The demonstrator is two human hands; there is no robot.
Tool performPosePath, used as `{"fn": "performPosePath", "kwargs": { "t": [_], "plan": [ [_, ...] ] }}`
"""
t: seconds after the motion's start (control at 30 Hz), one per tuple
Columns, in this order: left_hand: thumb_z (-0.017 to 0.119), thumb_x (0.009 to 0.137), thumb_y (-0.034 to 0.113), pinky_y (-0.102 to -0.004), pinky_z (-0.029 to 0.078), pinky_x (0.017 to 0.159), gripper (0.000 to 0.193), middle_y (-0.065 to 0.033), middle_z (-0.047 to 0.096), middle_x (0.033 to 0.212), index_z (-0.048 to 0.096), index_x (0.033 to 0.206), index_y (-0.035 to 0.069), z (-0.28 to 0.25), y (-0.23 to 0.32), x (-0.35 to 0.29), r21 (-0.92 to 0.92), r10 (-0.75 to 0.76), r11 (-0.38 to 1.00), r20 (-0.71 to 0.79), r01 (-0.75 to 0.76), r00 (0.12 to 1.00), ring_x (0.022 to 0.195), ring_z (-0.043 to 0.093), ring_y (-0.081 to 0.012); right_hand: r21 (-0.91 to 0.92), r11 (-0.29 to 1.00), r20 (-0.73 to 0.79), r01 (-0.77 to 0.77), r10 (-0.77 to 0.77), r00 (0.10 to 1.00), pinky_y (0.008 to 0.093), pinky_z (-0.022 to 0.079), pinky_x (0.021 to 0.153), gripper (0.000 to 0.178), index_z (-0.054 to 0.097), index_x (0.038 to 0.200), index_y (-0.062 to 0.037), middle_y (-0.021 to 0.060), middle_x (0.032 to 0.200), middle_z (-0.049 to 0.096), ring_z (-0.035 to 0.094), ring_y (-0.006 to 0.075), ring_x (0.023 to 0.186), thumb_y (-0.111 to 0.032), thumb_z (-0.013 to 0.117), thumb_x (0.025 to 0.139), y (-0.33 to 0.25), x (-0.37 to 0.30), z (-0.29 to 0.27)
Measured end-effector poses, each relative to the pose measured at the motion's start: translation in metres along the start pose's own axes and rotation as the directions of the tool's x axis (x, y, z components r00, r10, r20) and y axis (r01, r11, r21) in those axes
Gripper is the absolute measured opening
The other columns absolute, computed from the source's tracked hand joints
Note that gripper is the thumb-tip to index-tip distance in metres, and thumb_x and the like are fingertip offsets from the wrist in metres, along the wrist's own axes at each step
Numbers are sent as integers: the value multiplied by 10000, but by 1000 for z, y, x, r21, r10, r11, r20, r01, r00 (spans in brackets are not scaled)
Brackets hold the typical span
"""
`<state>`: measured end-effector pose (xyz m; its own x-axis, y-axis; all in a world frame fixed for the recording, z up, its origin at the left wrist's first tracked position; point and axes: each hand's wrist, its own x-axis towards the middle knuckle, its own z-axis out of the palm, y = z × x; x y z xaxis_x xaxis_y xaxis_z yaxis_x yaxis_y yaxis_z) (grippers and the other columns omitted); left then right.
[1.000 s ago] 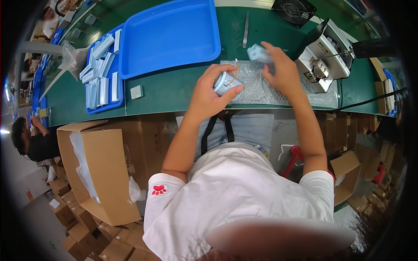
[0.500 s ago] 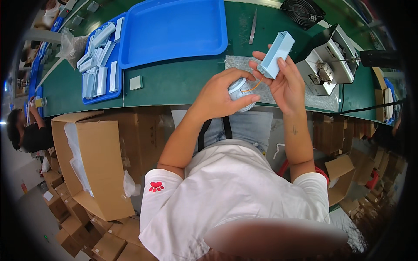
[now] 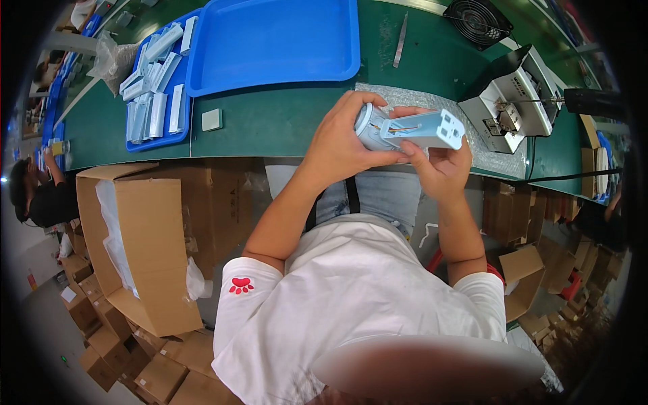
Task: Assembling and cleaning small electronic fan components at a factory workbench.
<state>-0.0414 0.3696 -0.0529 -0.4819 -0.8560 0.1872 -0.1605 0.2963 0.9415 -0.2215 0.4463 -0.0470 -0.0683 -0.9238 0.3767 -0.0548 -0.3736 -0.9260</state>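
Observation:
My left hand [image 3: 342,137] is closed around a round, light blue plastic housing [image 3: 369,125] above the bench's near edge. My right hand [image 3: 442,165] grips a long light blue plastic handle shell [image 3: 426,131], hollow side up. One end of the shell meets the side of the round housing; whether the two are locked together I cannot tell. Thin orange and dark wires [image 3: 403,128] run from the housing into the hollow of the shell. The fingers of my right hand are partly hidden behind the shell.
A blue tray [image 3: 270,82] lies at the back, beside a smaller blue tray [image 3: 177,140] of similar shells. Tweezers [image 3: 401,42], bubble wrap [image 3: 496,158], a black fan [image 3: 476,21] and a white-and-black machine [image 3: 503,115] occupy the right side. A small pale block [image 3: 212,119] sits left. Cardboard boxes [image 3: 152,256] stand below.
My right hand has lowered the handle shell and turned it from upright to sideways, bringing its end against the round housing. The wire loop between them now lies inside the shell.

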Motion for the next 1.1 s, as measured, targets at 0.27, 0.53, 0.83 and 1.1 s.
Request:
{"fn": "performPosePath", "kwargs": {
  "t": [0.27, 0.53, 0.83, 1.1],
  "plan": [
    [942, 597, 255, -402, 553, 802, 682, -101, 633, 1113, 609, 1169, 92, 4, 3, -4, 113, 77, 991, -44, -72, 996, 981, 665, -322, -230, 954, 18, 195, -196, 980, 354, 562, 925, 469, 620, 1233, 36, 175, 1184, 724, 713, 267, 1082, 26, 808, 803, -6, 7, 8],
    [910, 608, 174, -395, 543, 790, 613, -108, 644, 1068, 611, 1133, 70, 13, 1, -6, 166, 165, 975, -101, -147, 981, 946, 668, -343, -260, 948, 18, 181, -183, 983, 362, 574, 905, 443, 632, 1219, 26, 174, 1168, 734, 728, 293, 1052, 4, 799, 809, -6, 3, 7],
    [877, 644, 189, -429, 546, 772, 605, -140, 622, 1078, 572, 1149, 57, 23, -12, -5, 119, 239, 967, -110, -226, 965, 951, 656, -380, -258, 937, 94, 234, -217, 972, 417, 568, 967, 472, 640, 1231, -9, 186, 1190, 729, 721, 356, 1104, 34, 761, 777, -2, 8, 5],
    [803, 809, 120, -372, 520, 894, 740, -178, 567, 1300, 386, 1418, 67, 45, -16, 4, -53, 44, 998, 122, -38, 992, 1130, 628, -326, -133, 969, 164, 209, -186, 969, 589, 432, 1119, 434, 570, 1278, 25, 288, 1241, 663, 651, 411, 1203, 53, 726, 873, 27, 3, -44]
  ]
}}
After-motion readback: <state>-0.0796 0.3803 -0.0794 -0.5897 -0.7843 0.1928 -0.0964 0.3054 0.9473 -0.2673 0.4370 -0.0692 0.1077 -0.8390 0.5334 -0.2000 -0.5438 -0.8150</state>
